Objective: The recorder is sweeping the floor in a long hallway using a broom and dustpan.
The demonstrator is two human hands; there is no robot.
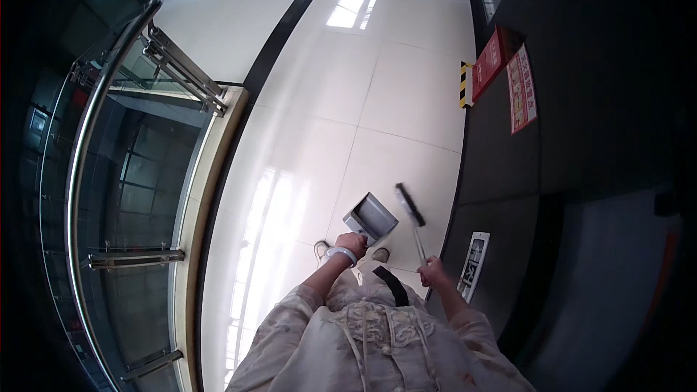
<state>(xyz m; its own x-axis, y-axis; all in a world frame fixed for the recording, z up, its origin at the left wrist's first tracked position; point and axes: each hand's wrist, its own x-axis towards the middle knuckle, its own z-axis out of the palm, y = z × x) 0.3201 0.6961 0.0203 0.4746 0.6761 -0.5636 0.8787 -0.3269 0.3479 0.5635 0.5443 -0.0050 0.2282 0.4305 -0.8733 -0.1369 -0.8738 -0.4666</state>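
- Where the two forearms rise from the lower edge, a pale embroidered top (pixel 377 348) of soft, patterned cloth is seen, crossed by one black strap (pixel 392 284).
- One left hand (pixel 351 244), with a white band (pixel 341 253) at the wrist, is closed around the handle of one grey dustpan (pixel 372 218).
- The dustpan is a smooth, boxy plastic scoop, held just above the floor between the two hands; its mouth is turned up and to the right, toward the broom head.
- One right hand (pixel 433 273) is clenched around the thin pale handle of one broom (pixel 411 207).
- The broom's long axis runs from the right hand up and slightly left, ending in a narrow dark bristle head just beside the dustpan.
- Two shoes (pixel 321 248) are glimpsed beneath the dustpan.
- Large glossy pale floor tiles (pixel 319 101) are laid ahead, edged by a dark stripe.
- One curved steel handrail (pixel 94 109) over glass panels is seen at left.
- Two red notices (pixel 520 98) are fixed to the dark wall at right.
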